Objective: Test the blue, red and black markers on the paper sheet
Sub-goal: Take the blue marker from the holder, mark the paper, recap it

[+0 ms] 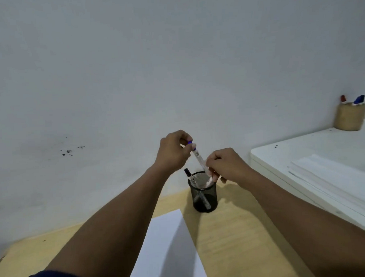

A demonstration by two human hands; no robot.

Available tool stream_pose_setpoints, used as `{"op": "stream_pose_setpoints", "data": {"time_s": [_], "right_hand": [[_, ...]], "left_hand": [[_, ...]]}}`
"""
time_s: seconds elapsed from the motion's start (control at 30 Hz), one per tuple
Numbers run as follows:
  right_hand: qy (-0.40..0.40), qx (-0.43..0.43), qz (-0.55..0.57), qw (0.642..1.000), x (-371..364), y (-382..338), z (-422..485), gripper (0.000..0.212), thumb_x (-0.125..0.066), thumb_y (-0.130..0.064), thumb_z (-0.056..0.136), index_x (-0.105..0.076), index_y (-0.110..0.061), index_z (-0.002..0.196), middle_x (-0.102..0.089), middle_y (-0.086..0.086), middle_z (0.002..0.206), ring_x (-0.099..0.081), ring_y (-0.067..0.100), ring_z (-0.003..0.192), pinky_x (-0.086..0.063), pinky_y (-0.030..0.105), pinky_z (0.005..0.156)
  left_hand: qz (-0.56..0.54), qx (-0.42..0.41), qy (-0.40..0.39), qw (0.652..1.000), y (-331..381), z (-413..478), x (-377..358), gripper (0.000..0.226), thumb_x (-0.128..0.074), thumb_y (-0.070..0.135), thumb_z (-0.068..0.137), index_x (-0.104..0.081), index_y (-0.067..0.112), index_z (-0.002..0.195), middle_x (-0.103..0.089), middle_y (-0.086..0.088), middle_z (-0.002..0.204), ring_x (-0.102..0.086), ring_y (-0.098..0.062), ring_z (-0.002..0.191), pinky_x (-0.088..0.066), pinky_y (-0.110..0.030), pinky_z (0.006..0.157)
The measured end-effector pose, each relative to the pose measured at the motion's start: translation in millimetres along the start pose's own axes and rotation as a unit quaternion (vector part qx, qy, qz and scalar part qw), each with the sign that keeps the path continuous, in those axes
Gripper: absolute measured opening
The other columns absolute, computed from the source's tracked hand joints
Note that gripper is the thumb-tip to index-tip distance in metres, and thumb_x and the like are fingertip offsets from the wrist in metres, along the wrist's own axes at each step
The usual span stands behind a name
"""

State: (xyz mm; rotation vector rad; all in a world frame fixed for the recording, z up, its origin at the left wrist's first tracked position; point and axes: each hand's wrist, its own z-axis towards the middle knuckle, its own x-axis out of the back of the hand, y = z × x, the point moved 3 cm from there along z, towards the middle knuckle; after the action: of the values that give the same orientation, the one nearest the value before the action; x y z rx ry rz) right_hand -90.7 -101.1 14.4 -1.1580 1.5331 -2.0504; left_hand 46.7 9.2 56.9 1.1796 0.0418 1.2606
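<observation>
Uncapping blue marker [197, 156]: left hand [173, 151] pinches cap, right hand [224, 165] grips barrel; pull straight, keep above cup [203, 194].

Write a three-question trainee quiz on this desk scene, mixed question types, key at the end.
1. True or false: both the left hand and the right hand grip the blue marker.
2. Where does the black marker stand?
A. in the black mesh cup
B. on the paper sheet
C. in the woven cup
3. Fill in: the paper sheet lies on the ____ desk.

Key: 1 true; 2 A; 3 wooden
</observation>
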Motion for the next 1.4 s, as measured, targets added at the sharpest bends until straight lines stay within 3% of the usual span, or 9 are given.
{"op": "stream_pose_setpoints", "data": {"time_s": [0.2, 0.3, 0.37, 0.57, 0.77, 0.9, 0.97, 1.07, 1.4], "right_hand": [[-0.132, -0.116, 0.357, 0.917, -73, -49, -29, 0.061, -0.065, -0.065, 0.085, -0.066, -0.007, 0.103, -0.066, 0.009, 0.069, -0.054, 0.017, 0.047, -0.036, 0.023, 0.043], [-0.075, -0.130, 0.501, 0.852, -114, -67, -37, 0.040, -0.067, -0.052, 0.092, -0.064, -0.013, 0.094, -0.058, 0.004, 0.059, -0.041, 0.011, 0.037, -0.026, 0.019, 0.038], [-0.059, -0.131, 0.523, 0.840, -141, -74, -42, 0.026, -0.066, -0.039, 0.096, -0.061, -0.014, 0.089, -0.054, 0.002, 0.056, -0.036, 0.010, 0.035, -0.023, 0.019, 0.037], [-0.132, -0.117, 0.448, 0.876, -219, -72, -65, 0.025, -0.065, -0.027, 0.099, -0.058, -0.011, 0.081, -0.055, 0.002, 0.052, -0.042, 0.010, 0.035, -0.031, 0.019, 0.036], [-0.186, -0.091, 0.405, 0.890, -241, -53, -60, 0.016, -0.063, -0.023, 0.100, -0.061, -0.009, 0.092, -0.054, 0.010, 0.070, -0.052, 0.014, 0.046, -0.040, 0.021, 0.045], [-0.163, -0.079, 0.360, 0.915, -246, -34, -47, 0.014, -0.062, -0.017, 0.098, -0.067, -0.004, 0.100, -0.067, 0.014, 0.072, -0.072, 0.028, 0.062, -0.052, 0.029, 0.054], [-0.162, -0.074, 0.334, 0.926, -267, -28, -46, 0.011, -0.065, -0.012, 0.095, -0.070, -0.003, 0.099, -0.071, 0.015, 0.074, -0.076, 0.031, 0.068, -0.056, 0.031, 0.057], [-0.131, -0.050, 0.268, 0.953, -302, -22, -46, 0.005, -0.070, -0.008, 0.089, -0.069, -0.005, 0.086, -0.068, 0.014, 0.068, -0.069, 0.022, 0.051, -0.047, 0.025, 0.045], [-0.119, -0.041, 0.191, 0.973, -368, -4, -36, 0.013, -0.067, -0.006, 0.080, -0.069, 0.005, 0.085, -0.072, 0.020, 0.070, -0.072, 0.032, 0.054, -0.047, 0.026, 0.044]], "left_hand": [[-0.242, 0.078, 0.045, 0.966, 4, -37, 86, 0.009, -0.072, 0.006, 0.091, -0.064, 0.004, 0.095, -0.072, -0.014, 0.084, -0.072, -0.022, 0.070, -0.060, -0.033, 0.075], [-0.246, 0.104, 0.040, 0.963, -12, -73, 116, 0.013, -0.071, 0.007, 0.092, -0.066, 0.001, 0.102, -0.071, -0.010, 0.081, -0.071, -0.021, 0.069, -0.060, -0.029, 0.074], [-0.217, 0.124, 0.045, 0.967, -32, -101, 132, 0.015, -0.071, 0.009, 0.094, -0.071, -0.001, 0.104, -0.069, -0.010, 0.080, -0.070, -0.021, 0.069, -0.060, -0.030, 0.076], [-0.205, 0.196, 0.083, 0.955, -91, -180, 166, 0.012, -0.073, 0.014, 0.092, -0.077, 0.004, 0.087, -0.068, -0.012, 0.075, -0.071, -0.022, 0.067, -0.061, -0.032, 0.075], [-0.299, 0.297, 0.184, 0.888, -163, -237, 205, 0.020, -0.070, 0.014, 0.095, -0.073, -0.001, 0.082, -0.065, -0.001, 0.067, -0.071, -0.021, 0.063, -0.063, -0.032, 0.085], [-0.106, 0.284, 0.120, 0.945, -192, -265, 197, 0.014, -0.075, 0.019, 0.090, -0.077, 0.006, 0.086, -0.075, -0.008, 0.071, -0.069, -0.020, 0.069, -0.059, -0.040, 0.078], [-0.030, 0.262, 0.074, 0.962, -198, -272, 176, 0.012, -0.075, 0.024, 0.088, -0.078, 0.013, 0.085, -0.079, -0.004, 0.074, -0.073, -0.017, 0.070, -0.058, -0.034, 0.074], [0.062, 0.226, 0.072, 0.969, -204, -279, 157, 0.010, -0.075, 0.027, 0.087, -0.079, 0.018, 0.088, -0.078, 0.005, 0.079, -0.072, -0.009, 0.074, -0.050, -0.017, 0.066], [0.015, 0.227, 0.127, 0.966, -219, -287, 156, 0.010, -0.077, 0.030, 0.086, -0.080, 0.021, 0.085, -0.074, 0.002, 0.073, -0.065, -0.011, 0.067, -0.044, -0.012, 0.058]]}}
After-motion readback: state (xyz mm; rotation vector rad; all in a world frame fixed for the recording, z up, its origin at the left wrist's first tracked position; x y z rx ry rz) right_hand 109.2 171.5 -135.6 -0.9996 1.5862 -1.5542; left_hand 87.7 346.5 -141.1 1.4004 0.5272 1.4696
